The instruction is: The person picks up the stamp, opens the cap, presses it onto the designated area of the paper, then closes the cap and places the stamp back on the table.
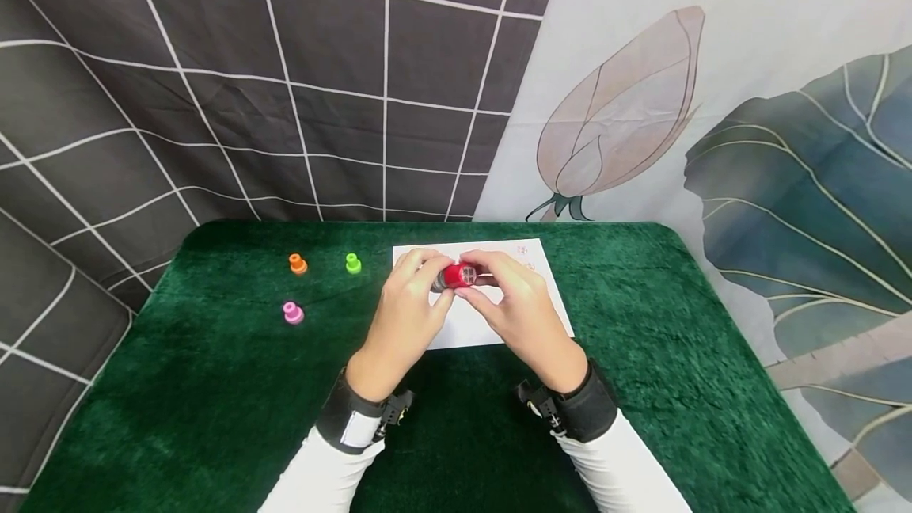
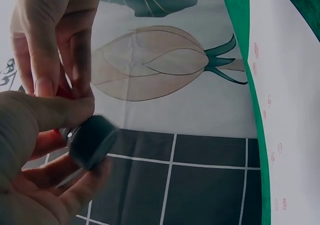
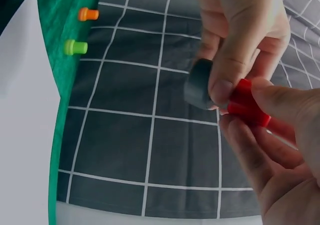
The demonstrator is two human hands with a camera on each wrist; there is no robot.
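Both hands meet over a white sheet of paper (image 1: 463,331), holding a small stamp between them. The stamp's red part (image 1: 457,275) has a pale pattern on its round end, which faces up toward the head camera. My right hand (image 1: 523,307) pinches this red part between thumb and fingers. From the other side, my left hand (image 1: 408,303) grips the stamp by its grey end. In the right wrist view, the dark grey round piece (image 3: 198,85) sticks out past the left thumb, in line with the red part (image 3: 245,102). Fingers cover the stamp's middle.
Small red printed marks (image 2: 279,147) dot the paper. On the green cloth (image 1: 214,386) to the left stand an orange stamp (image 1: 298,264), a green stamp (image 1: 353,263) and a pink stamp (image 1: 293,313). A hanging cloth with grid lines and plants (image 1: 335,46) rises behind the table.
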